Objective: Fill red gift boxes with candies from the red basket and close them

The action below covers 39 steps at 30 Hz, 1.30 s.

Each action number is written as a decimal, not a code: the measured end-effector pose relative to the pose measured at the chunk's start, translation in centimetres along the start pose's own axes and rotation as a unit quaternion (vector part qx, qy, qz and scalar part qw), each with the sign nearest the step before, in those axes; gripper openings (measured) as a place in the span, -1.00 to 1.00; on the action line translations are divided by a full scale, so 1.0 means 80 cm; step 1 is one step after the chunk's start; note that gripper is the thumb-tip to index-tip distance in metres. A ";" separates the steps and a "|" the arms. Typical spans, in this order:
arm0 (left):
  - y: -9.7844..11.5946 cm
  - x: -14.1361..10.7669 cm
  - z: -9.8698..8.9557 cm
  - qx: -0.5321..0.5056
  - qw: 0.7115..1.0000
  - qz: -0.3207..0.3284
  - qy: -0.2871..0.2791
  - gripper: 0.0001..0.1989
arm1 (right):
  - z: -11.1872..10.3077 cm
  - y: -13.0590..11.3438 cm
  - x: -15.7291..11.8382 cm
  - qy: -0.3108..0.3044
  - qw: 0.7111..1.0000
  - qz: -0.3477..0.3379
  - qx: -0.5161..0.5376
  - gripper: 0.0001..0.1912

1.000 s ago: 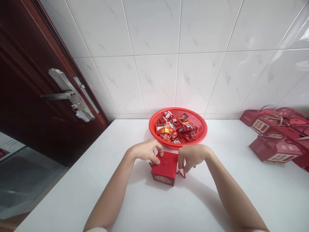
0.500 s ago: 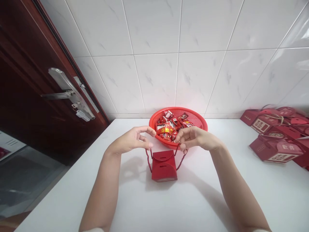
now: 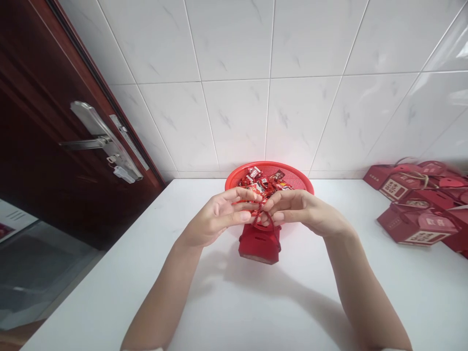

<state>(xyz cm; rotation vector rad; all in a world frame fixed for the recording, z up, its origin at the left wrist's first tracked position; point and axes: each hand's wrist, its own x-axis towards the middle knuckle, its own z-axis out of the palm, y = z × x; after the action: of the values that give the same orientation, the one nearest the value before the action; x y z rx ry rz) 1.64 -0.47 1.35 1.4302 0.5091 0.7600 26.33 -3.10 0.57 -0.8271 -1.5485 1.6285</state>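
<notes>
A small red box (image 3: 259, 246) with a slotted lid hangs tilted below both hands, its shadow apart from it on the white table. Its dark red cord (image 3: 275, 231) runs up to my fingers, where the strands come together. My left hand (image 3: 226, 214) is closed on the cord from the left, fingertips near those of the other hand. My right hand (image 3: 298, 210) pinches the cord from the right. Behind the hands is a red mesh basket (image 3: 302, 181) with wrapped candies (image 3: 276, 178), partly hidden by the fingers.
Several red boxes with cords (image 3: 420, 224) are heaped on the right side of the white table (image 3: 285, 312). A tiled wall (image 3: 234, 117) rises behind it. At the left stands a dark red door (image 3: 44, 97) with a metal handle (image 3: 89, 143) and keys.
Both hands have come together over the box, bringing the cord loops to one point. The box has moved slightly right and up and now hangs off the table, tilted.
</notes>
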 end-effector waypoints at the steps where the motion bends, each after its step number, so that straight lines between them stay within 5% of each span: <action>1: 0.000 -0.001 0.002 -0.003 1.000 0.006 -0.007 -0.64 | 0.001 -0.001 -0.002 0.006 1.000 -0.001 -0.004 -0.76; 15: -0.011 -0.007 0.015 -0.021 0.991 0.046 -0.125 -0.60 | 0.026 -0.022 -0.023 0.026 0.989 -0.010 -0.144 -0.77; 26: -0.014 -0.009 0.030 0.001 0.987 0.059 -0.147 -0.56 | 0.041 -0.026 -0.029 0.191 0.949 -0.058 -0.242 -0.86; 35: -0.022 -0.004 0.019 0.102 0.989 0.041 -0.104 -0.73 | -0.001 -0.056 -0.096 0.393 0.860 -0.122 -0.302 -0.87; 39: -0.024 -0.001 0.015 0.157 0.980 0.040 -0.113 -0.79 | -0.013 -0.064 -0.151 0.590 0.741 -0.167 -0.274 -0.83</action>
<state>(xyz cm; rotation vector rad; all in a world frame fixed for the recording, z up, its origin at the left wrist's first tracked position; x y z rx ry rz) 2.78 -1.28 -0.44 1.8154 0.4078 0.5868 33.96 -12.81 5.24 -1.3921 -1.0432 0.1221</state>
